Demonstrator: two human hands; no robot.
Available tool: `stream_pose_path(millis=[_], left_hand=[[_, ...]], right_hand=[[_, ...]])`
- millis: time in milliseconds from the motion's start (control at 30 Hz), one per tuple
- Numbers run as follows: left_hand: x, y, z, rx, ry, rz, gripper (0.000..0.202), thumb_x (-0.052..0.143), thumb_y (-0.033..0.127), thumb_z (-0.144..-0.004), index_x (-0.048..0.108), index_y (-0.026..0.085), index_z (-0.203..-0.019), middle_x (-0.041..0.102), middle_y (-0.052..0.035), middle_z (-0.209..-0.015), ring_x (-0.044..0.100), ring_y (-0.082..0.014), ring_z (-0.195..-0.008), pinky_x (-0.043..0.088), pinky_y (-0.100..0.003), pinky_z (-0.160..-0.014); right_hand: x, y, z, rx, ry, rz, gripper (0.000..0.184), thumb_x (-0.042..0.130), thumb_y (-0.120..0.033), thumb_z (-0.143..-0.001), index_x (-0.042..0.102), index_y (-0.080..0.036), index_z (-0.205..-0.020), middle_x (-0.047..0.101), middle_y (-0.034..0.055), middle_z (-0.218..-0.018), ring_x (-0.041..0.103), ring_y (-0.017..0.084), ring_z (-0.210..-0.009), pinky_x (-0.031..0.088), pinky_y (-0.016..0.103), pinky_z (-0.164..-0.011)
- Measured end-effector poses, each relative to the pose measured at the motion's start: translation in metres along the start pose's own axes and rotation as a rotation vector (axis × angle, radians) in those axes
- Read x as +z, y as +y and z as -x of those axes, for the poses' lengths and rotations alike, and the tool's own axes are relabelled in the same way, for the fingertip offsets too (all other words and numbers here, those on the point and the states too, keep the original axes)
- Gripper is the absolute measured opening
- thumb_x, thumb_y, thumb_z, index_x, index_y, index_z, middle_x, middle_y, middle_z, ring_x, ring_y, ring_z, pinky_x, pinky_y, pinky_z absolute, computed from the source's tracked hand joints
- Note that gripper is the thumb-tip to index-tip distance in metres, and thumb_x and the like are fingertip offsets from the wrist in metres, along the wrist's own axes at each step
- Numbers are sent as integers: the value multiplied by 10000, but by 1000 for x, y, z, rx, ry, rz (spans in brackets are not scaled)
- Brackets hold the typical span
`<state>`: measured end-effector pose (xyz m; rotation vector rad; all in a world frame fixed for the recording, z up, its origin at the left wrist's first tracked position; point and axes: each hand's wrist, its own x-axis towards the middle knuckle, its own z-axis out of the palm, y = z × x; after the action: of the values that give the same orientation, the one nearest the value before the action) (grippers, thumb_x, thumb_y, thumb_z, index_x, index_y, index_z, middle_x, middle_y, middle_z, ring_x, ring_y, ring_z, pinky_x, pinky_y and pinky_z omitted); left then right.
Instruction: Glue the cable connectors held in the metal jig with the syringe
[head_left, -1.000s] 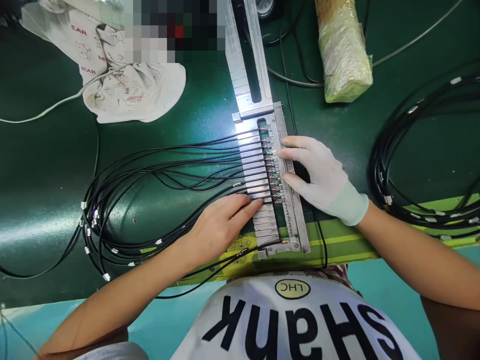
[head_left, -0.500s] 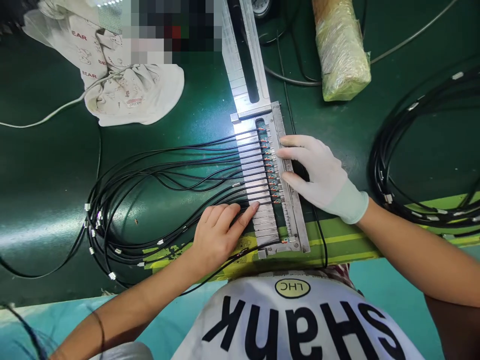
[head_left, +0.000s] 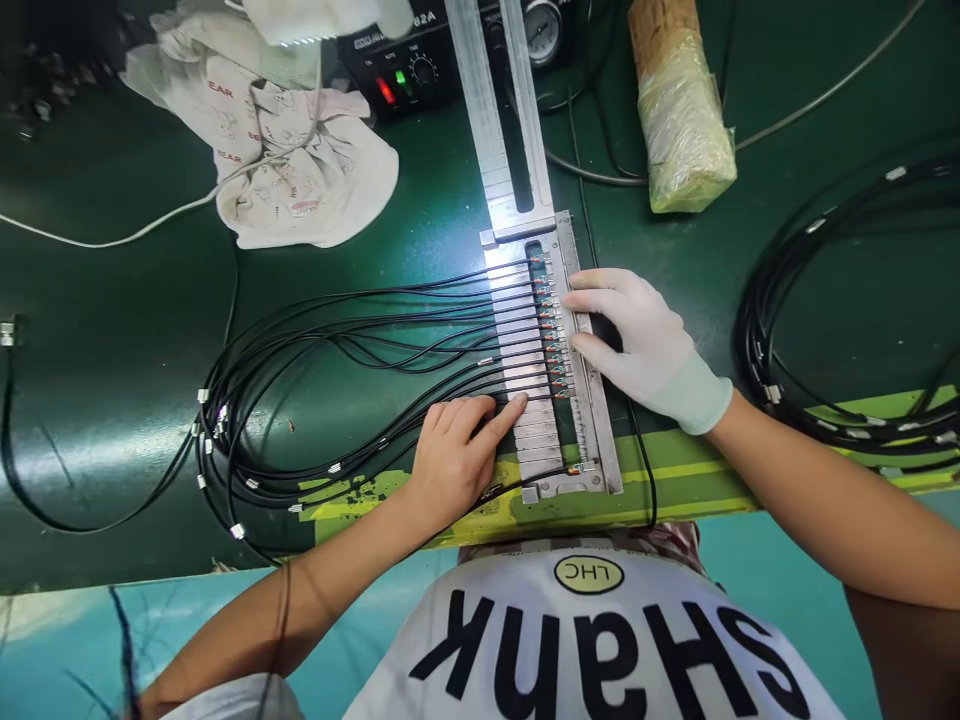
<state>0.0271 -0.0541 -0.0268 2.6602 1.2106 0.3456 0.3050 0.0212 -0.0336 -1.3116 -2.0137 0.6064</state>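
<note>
A metal fixture with a row of slots lies on the green mat, and several black cables run into it from the left. My bare left hand rests on the cables beside the fixture, its fingers stretched out and the forefinger tip touching a lower slot. My right hand, in a white glove, lies flat over the fixture's right rail with its fingers spread, holding nothing. Small orange-tipped cable ends sit in a line between the two hands.
A long metal rail runs back from the fixture to a black control box with lit lamps. A crumpled white cloth lies at the back left, a wrapped block at the back right. A coil of black cables is on the right.
My left hand drew back slightly, then settled again with the forefinger on a lower slot. The view shifted, showing the control box. My right hand stayed in place.
</note>
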Motion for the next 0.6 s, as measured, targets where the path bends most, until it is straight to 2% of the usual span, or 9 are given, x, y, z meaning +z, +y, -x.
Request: stream_pose_path(millis=[100, 233, 333, 400, 467, 533, 600], left_hand=[[-5, 2, -1, -28, -10, 77, 489, 479, 76, -957, 513, 210, -1426, 616, -100, -1069, 555, -213, -943, 373, -350, -782], [-20, 20, 3, -59, -49, 262, 360, 522, 146, -974, 515, 185, -1332, 645, -89, -1112, 582, -212, -998, 399, -364, -837], [-31, 36, 11, -97, -188, 410, 245, 573, 216, -967, 527, 167, -1203, 652, -78, -1071, 585, -213, -973, 422, -369, -840], [-35, 42, 16, -163, -290, 491, 230, 580, 233, -969, 533, 174, -1186, 640, -67, -1047, 575, -206, -957, 442, -366, -838], [-37, 42, 18, -230, -332, 601, 211, 580, 226, -974, 551, 188, -1179, 629, -51, -1025, 574, -186, -952, 470, -345, -835], [-38, 39, 18, -270, -300, 733, 169, 575, 195, -978, 589, 203, -1146, 633, -36, -1022, 588, -159, -964, 497, -306, -840], [-39, 35, 14, -283, -197, 796, 170, 585, 157, -970, 631, 217, -1122, 647, -23, -1022, 606, -134, -966, 513, -262, -837]], right_hand=[[0, -2, 1, -25, 15, 16, 322, 636, -220, -894, 621, -271, -1211, 603, 65, -1365, 567, 300, -1259, 473, 529, -1053], [0, -3, 4, -58, 24, 28, 319, 623, -215, -907, 617, -263, -1221, 598, 73, -1377, 560, 284, -1280, 466, 513, -1074], [0, -4, 5, -69, 27, 28, 317, 624, -207, -904, 618, -266, -1215, 600, 70, -1375, 562, 281, -1279, 466, 507, -1077], [0, -3, 5, -65, 25, 27, 314, 627, -207, -902, 620, -266, -1211, 599, 70, -1375, 562, 280, -1279, 467, 504, -1078], [0, -3, 5, -55, 24, 29, 312, 630, -209, -901, 622, -265, -1208, 598, 71, -1376, 562, 280, -1280, 465, 504, -1079], [0, -2, 5, -53, 24, 28, 314, 632, -209, -899, 623, -261, -1209, 598, 75, -1377, 560, 281, -1282, 464, 504, -1080], [0, -2, 4, -60, 18, 22, 315, 634, -207, -897, 624, -253, -1208, 597, 82, -1378, 558, 283, -1285, 463, 505, -1079]])
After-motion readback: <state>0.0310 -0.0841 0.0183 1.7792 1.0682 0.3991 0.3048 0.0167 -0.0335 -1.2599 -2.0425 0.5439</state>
